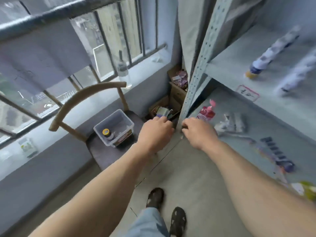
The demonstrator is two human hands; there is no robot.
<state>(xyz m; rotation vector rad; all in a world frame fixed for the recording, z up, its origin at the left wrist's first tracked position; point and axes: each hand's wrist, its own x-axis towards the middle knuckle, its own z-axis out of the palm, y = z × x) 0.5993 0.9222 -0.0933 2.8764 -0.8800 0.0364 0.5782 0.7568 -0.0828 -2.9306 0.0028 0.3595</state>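
Note:
My left hand [154,132] reaches down into the corner between the chair and the shelf post. Its fingers curl round a small grey and purple pack [163,111] with something dark under it. My right hand [199,131] is just to the right, at the metal shelf post [193,79], fingers curled by a dark edge at the post. Motion blur hides whether it holds anything. The two hands are close together, on either side of the post.
A wooden chair [89,93] on the left carries a clear plastic bin [102,134] with a yellow-lidded jar [106,133]. Cardboard boxes [177,94] fill the corner. The grey shelves [239,151] hold a pink pouch [206,112], bottles [273,53] and packets. A glass bottle [122,69] stands on the sill.

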